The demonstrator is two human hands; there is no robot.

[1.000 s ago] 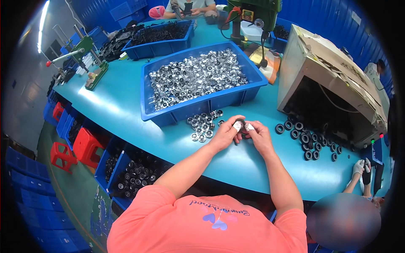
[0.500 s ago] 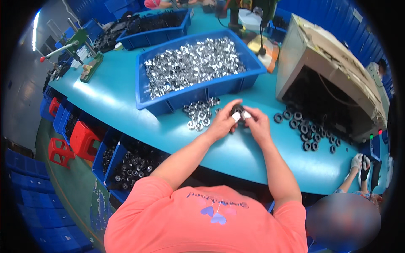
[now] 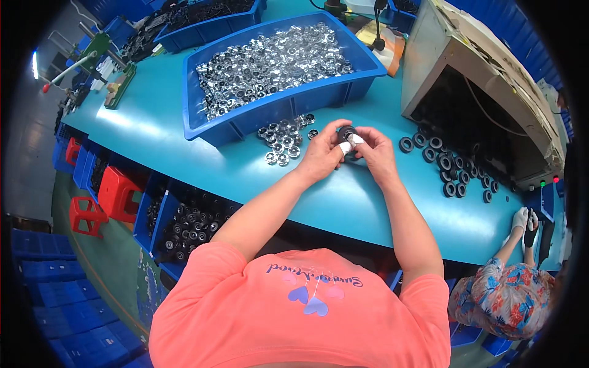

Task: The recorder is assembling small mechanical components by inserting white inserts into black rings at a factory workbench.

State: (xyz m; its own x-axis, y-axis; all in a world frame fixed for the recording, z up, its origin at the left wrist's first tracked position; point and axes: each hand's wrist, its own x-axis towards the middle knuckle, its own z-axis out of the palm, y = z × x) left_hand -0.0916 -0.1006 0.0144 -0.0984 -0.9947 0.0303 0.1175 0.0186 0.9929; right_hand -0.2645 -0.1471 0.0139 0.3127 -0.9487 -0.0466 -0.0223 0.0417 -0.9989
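Both of my hands hold one small wheel, a black tyre ring (image 3: 347, 131) that seems to have a shiny hub inside. My left hand (image 3: 321, 152) grips its left side, and my right hand (image 3: 376, 154) closes round the right side. White wraps cover both thumbs, which press on the near face of the ring. Part of the wheel is hidden by the fingers. Just left of my hands lies a loose cluster of chrome hubs (image 3: 278, 148). Over to the right, several black rings (image 3: 444, 162) are spread on the teal table (image 3: 245, 184).
A big blue bin (image 3: 245, 113) full of chrome hubs stands beyond my hands. At the right is a beige box-shaped machine (image 3: 423, 80) with a dark opening. A green hand press (image 3: 119, 86) sits far left; bins of finished-looking wheels (image 3: 190, 230) are below. A co-worker's gloved hands (image 3: 524, 219) are at far right.
The view has tilted, so the table and bin appear higher. My hands stay together on the wheel, with the thumbs now pressed closer together on its near face.
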